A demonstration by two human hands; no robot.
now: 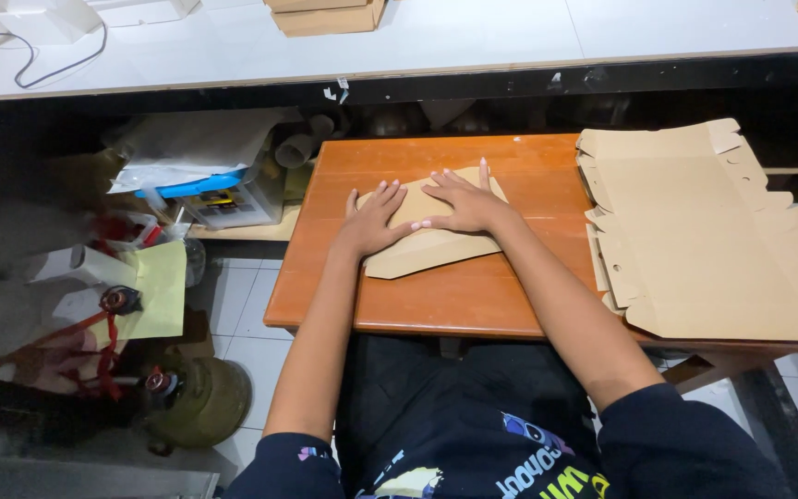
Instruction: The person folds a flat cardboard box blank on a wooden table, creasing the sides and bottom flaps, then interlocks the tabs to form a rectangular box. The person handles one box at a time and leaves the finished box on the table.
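A flat brown cardboard piece (436,248) lies on a small orange-brown wooden table (473,296). My left hand (373,220) presses flat on its left part, fingers spread. My right hand (462,200) lies flat on its upper middle, fingers pointing left and slightly overlapping the left hand's fingertips. Neither hand grips anything; both palms rest on the cardboard.
A stack of flat die-cut cardboard box blanks (713,231) covers the table's right end. A white counter (473,37) with a brown box (330,16) runs along the back. Left of the table are a plastic bin (233,199), yellow paper (161,286) and a green gas cylinder (200,399).
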